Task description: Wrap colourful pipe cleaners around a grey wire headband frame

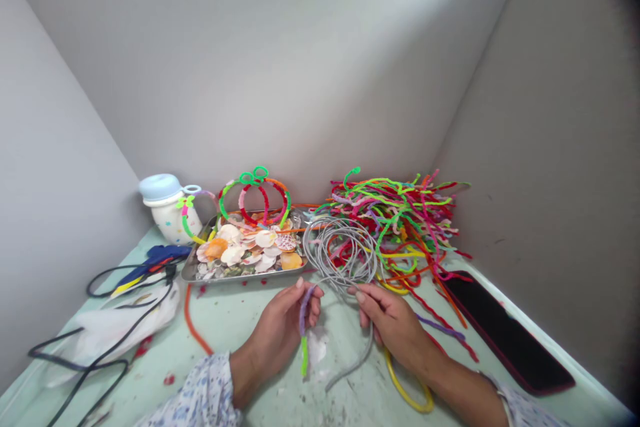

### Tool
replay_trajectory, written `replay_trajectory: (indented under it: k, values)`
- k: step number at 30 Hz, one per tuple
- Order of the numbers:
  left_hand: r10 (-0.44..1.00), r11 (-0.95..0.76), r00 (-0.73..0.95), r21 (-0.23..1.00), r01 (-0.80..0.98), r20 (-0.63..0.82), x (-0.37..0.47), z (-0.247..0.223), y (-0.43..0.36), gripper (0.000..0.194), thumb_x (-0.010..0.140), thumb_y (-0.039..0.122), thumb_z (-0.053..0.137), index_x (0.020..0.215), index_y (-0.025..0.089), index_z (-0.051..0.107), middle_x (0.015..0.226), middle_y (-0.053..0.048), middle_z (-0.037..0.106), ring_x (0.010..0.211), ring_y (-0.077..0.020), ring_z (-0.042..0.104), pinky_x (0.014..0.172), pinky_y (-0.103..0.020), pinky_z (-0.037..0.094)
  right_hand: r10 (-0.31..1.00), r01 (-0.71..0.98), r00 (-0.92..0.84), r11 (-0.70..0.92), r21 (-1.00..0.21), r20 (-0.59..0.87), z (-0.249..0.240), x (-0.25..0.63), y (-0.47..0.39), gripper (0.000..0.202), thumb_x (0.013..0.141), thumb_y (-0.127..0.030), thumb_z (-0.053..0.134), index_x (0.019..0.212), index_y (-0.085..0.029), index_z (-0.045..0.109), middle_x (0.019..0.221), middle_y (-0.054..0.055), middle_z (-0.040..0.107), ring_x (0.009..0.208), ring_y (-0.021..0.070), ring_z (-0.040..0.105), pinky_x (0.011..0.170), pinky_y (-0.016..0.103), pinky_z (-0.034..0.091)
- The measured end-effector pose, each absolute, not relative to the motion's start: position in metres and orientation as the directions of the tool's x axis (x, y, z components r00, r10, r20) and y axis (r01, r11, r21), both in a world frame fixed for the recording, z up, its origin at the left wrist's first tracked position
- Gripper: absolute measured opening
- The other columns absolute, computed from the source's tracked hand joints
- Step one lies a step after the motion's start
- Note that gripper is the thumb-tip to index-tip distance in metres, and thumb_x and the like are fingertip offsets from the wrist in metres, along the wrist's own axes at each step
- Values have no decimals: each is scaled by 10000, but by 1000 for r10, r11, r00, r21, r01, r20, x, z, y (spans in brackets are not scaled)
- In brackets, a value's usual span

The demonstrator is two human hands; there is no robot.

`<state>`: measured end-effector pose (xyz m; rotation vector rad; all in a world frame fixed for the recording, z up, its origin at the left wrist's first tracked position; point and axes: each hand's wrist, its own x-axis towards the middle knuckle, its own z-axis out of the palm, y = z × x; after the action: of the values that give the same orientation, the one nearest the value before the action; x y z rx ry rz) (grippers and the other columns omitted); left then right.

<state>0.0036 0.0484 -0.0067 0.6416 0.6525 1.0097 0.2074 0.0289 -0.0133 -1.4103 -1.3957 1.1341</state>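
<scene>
Grey cord (345, 272) pinched by right fingers (369, 300), purple-green stem (303, 320) gripped by left fingers (315, 308); best keep cord slack, grip light

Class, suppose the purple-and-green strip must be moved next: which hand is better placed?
Probably the left hand: it already holds the purple-and-green strip, while the right hand sits farther away, at the grey coil's lower edge.

– How is the grey cord (345, 272) arranged?
– It is wound in a loose coil just below mid-frame; one end is curved toward the bottom edge.
– And the purple-and-green chenille strip (303, 313)?
– It is held at lower centre, top bent, green end down.
</scene>
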Motion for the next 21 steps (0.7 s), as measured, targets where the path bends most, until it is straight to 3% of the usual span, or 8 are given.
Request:
replay_trajectory:
  k: [7,21]
  values:
    - [903,397,376,743,-540,-209,4,-7,50,189,814,251,685,795,63,696,641,-38,609,563,-102,534,568,-219,402,1000,193,-9,-23,-981,-25,-17,206,30,422,865,-501,513,1106,-173,622,651,-29,596,413,98,451,424,226,353]
    - [909,371,380,750,-548,-172,7,-8,51,217,798,221,684,638,122,576,620,-5,548,551,-95,469,550,-216,364,999,191,-26,-15,-981,-21,-15,207,29,349,868,-466,526,1024,-172,633,622,-38,571,414,89,396,410,214,303]
